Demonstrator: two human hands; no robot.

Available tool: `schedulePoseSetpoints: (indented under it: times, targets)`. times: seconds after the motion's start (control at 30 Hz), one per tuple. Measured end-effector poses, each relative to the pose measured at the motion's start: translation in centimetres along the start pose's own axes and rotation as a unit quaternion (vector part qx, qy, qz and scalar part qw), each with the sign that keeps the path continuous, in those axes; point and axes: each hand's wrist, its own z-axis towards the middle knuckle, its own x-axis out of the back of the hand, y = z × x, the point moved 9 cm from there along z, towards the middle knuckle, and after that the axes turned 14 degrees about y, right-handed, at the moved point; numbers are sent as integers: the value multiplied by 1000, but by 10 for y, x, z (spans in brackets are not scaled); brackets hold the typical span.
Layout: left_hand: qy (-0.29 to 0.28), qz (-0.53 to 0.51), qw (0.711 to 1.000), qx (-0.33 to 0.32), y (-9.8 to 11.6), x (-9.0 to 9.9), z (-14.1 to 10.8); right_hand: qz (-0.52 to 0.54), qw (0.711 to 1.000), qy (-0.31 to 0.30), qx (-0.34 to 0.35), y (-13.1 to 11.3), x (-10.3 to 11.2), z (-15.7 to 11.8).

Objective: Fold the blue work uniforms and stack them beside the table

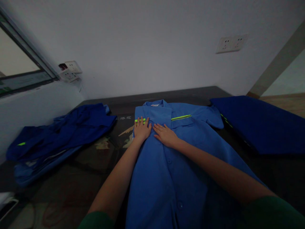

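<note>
- Far left of both hands, beyond their reach along the wall, runs a dark-edged window frame point(40, 71); nearer the person's body lies a white object point(8, 200), cut off by the view and too dim to identify.
- Well to the left of the left hand lies a loose pile of dark royal-blue cloth garments point(64, 130), with lighter blue cloth showing beneath it.
- Beyond that pile, farther forward than the hands, white plastic sockets point(69, 74) sit on the pale wall point(147, 54).
- Just left of the left forearm, a dark, glossy table point(90, 168) with printed decoration shows bare.
- The left hand point(142, 130) lies palm down, fingers slightly spread, pressing on cloth and gripping nothing visible.
- Under both hands lies the medium-blue buttoned cloth shirt point(152, 178), front up; its collar is just beyond the fingertips, its buttons run back towards the person, and its one visible sleeve reaches out to the right.
- The right hand point(165, 135), just beside the left and apart from it, also rests flat, fingers extended.
- Beyond the right hand, a yellow-green stripe point(181, 117) crosses the shirt's chest.
- Forward and right, high above the hands, is a white double wall socket point(232, 43).
- Well right of the right hand lies a flat, dark royal-blue folded cloth point(264, 124).
</note>
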Motion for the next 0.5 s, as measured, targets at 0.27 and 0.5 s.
schedulePoseSetpoints:
  times: [0.27,0.5]
  targets:
    - [21,-40,999,24,-2,3,2,7,1000,-21,16,2,-7,-6]
    - [9,-74,993,-92,17,60,-57,39,999,-26,-22,9,3,8]
